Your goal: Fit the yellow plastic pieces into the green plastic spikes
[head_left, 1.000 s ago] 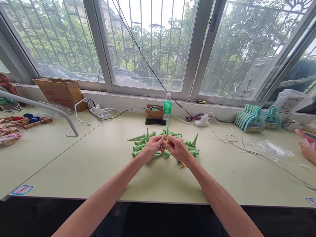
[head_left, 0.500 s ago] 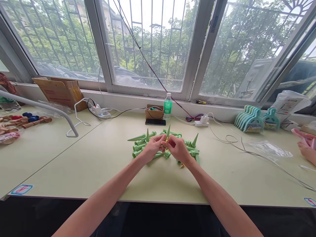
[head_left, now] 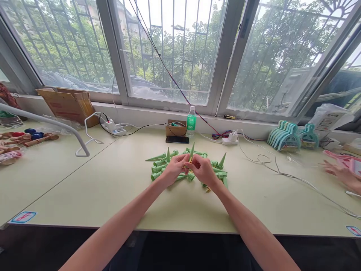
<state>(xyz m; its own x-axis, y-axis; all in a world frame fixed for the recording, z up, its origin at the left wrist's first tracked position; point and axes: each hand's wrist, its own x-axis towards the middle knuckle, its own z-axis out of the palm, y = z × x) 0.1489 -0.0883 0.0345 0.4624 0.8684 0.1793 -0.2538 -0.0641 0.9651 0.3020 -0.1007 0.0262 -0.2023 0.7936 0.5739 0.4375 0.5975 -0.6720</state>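
Note:
Between my two hands is a green plastic watering spike (head_left: 192, 149), cone pointing up and away, with a small yellow piece at its near end. My left hand (head_left: 175, 170) is closed on it from the left, fingertips pinched. From the right, my right hand (head_left: 204, 171) pinches it near the yellow piece; the fingers partly hide the join. More green watering spikes (head_left: 156, 158) lie around and under both hands, some with a cone standing up, like the upright spike (head_left: 222, 161) on the right. A small yellow part (head_left: 208, 189) lies below my right hand.
Behind the spikes are a phone (head_left: 177, 139), a small cardboard box (head_left: 176, 130) and a water bottle (head_left: 191, 121). White cables (head_left: 262, 158) cross the right side. A co-worker's hand (head_left: 342, 175) is beside a pink item (head_left: 340, 160). Wooden toys (head_left: 41, 140) lie left.
My hands stay almost still around the watering spike. At the right, the co-worker's hand has reached leftward with fingers spread; the pink item and clear plastic bag there have shifted.

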